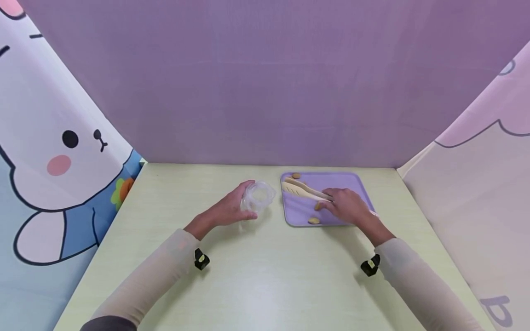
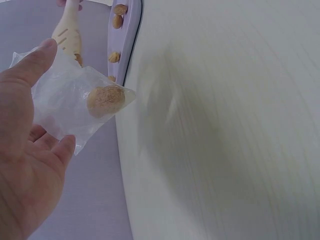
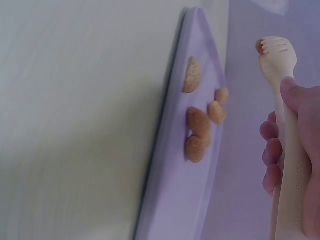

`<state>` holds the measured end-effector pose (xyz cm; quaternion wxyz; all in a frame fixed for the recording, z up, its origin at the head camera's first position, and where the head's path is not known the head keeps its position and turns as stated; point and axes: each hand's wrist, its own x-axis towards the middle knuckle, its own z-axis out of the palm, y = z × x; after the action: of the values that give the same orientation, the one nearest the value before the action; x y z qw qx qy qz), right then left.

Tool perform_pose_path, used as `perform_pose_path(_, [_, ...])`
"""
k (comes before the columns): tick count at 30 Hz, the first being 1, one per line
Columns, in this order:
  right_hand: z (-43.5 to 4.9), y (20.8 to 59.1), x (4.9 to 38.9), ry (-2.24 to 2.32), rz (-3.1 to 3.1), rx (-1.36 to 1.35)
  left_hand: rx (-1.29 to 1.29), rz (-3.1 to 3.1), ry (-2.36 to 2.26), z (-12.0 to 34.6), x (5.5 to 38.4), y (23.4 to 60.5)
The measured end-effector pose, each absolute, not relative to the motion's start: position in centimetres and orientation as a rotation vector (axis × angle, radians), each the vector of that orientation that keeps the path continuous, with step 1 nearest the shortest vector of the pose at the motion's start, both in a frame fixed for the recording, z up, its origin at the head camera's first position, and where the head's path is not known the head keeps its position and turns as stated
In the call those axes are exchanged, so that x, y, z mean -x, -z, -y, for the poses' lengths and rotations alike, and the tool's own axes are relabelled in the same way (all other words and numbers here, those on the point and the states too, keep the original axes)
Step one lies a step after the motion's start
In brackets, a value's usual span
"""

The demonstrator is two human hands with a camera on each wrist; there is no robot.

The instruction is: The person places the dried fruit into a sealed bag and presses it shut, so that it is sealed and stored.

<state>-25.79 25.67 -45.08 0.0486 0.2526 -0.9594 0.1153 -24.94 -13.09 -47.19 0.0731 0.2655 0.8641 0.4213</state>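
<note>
Left of the tray (image 1: 345, 180), the left hand (image 1: 230, 208) holds a bag (image 1: 262, 195); the right hand (image 1: 349, 207) grips tongs (image 1: 305, 192) pointing that way.

I have a pale, yellowish-green worktop (image 1: 265, 257) on my feed, faintly streaked along its grain; directly on it I can make out a lilac tray (image 1: 299, 210), flat and low-rimmed with rounded corners, lying just short of the far edge, nearer the far right corner than the far left; a soft sheen (image 1: 261, 296) brightens the near edge's middle.
</note>
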Motion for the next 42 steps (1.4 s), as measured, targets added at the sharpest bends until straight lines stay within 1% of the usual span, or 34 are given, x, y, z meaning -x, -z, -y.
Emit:
perform_pose_path(19, [-23.3,41.9,24.1,-0.479,2.874,-0.872,-0.795,-2.608,-1.241,12.8,25.1,47.5])
perform_pose_path(29, [-22.0,41.6,23.6,-0.439,2.856,-0.89,-0.803,-2.579,-1.268,12.7,24.9,47.3])
perform_pose_path(42, [-21.9,41.8,23.6,-0.447,2.866,-0.877,-0.784,-2.572,-1.263,12.6,25.0,47.3])
